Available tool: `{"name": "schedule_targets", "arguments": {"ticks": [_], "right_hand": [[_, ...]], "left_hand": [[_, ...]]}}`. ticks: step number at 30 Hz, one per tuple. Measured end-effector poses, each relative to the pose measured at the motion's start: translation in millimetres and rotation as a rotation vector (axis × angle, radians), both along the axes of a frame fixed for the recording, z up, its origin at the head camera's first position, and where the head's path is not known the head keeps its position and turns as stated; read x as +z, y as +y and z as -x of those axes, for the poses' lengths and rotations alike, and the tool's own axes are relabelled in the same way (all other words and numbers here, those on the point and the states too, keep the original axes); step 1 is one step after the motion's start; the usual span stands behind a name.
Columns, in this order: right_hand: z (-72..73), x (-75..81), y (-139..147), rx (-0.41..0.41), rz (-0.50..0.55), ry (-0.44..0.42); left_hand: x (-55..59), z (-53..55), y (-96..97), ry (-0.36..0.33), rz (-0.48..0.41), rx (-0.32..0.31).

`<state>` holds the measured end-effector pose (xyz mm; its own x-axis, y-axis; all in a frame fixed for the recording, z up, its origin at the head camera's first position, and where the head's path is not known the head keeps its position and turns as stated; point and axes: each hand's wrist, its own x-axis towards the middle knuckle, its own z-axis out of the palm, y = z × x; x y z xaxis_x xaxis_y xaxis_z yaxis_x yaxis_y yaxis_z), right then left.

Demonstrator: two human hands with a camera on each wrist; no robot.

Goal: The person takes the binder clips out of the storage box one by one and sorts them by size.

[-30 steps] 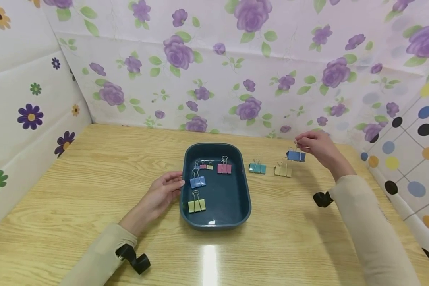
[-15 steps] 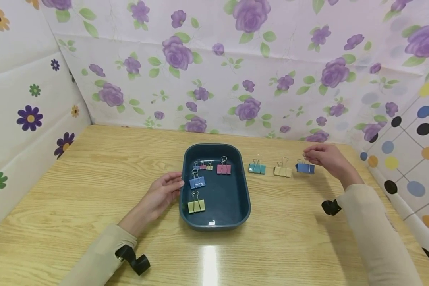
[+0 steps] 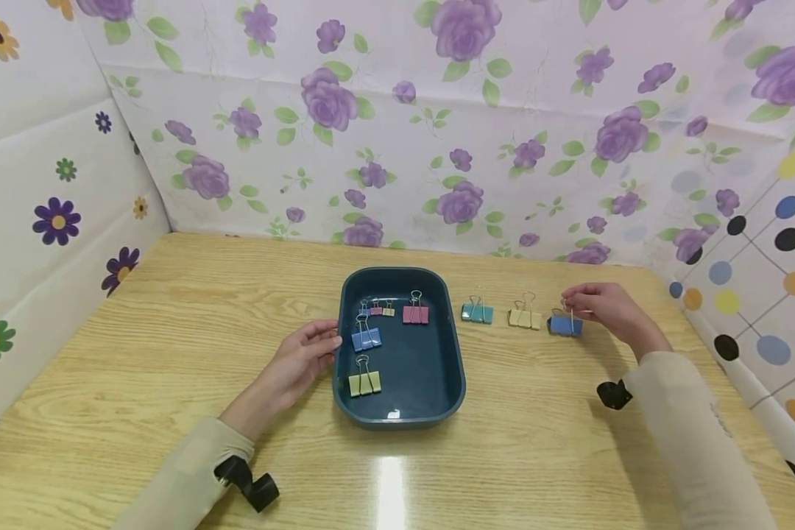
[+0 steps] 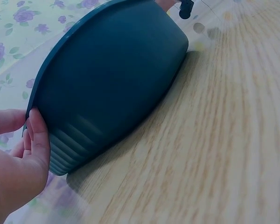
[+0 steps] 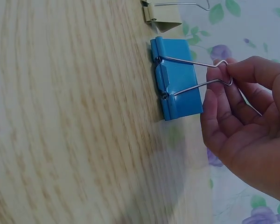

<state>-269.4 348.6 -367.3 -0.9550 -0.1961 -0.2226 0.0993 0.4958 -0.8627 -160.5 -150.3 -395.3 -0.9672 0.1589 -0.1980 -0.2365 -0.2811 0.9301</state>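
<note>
My right hand (image 3: 608,313) pinches the wire handle of a large blue binder clip (image 3: 565,326) at the right end of a row. In the right wrist view the clip (image 5: 177,77) stands upright with its spine at the wood, handle between thumb and fingers. Beside it are a pale yellow binder clip (image 3: 524,319) and a teal binder clip (image 3: 477,313). My left hand (image 3: 305,355) holds the left rim of a dark blue-green tray (image 3: 411,375), thumb and fingers gripping its edge in the left wrist view.
Inside the tray stand a pink binder clip (image 3: 415,315), a blue one (image 3: 366,338), a yellow one (image 3: 365,383) and three tiny ones (image 3: 376,311) along the back left. Patterned cloth walls (image 3: 397,147) bound the wooden table (image 3: 238,272) at back and sides.
My right hand has carried the blue binder clip rightward and down to the table, from above the yellow clip to beside it. The left hand and tray have stayed put.
</note>
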Motion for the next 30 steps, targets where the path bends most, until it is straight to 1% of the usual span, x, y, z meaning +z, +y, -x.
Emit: {"name": "schedule_targets", "arguments": {"ticks": [4,9,17,20,25,30], "right_hand": [[-0.4,-2.8,2,-0.001,-0.012,-0.002],[-1.4,-2.3,6,0.008,-0.021,0.005],[-3.1,-0.6,11,0.001,0.027,-0.013],[-3.1,-1.4,11,0.002,0.031,-0.018],[-3.8,-1.4,12,0.016,-0.011,-0.019],[-4.0,4.5,12,0.015,-0.046,0.011]], "left_hand": [[-1.0,0.0,0.0,0.005,-0.006,-0.006],[-1.4,-0.2,-0.4,0.01,-0.008,-0.01],[-0.7,-0.2,-0.6,0.004,-0.007,-0.008],[-0.8,-0.3,-1.0,0.003,-0.006,-0.006],[-1.1,-0.2,-1.1,0.004,-0.008,-0.006],[-1.0,-0.2,-1.0,0.003,-0.009,-0.005]]}}
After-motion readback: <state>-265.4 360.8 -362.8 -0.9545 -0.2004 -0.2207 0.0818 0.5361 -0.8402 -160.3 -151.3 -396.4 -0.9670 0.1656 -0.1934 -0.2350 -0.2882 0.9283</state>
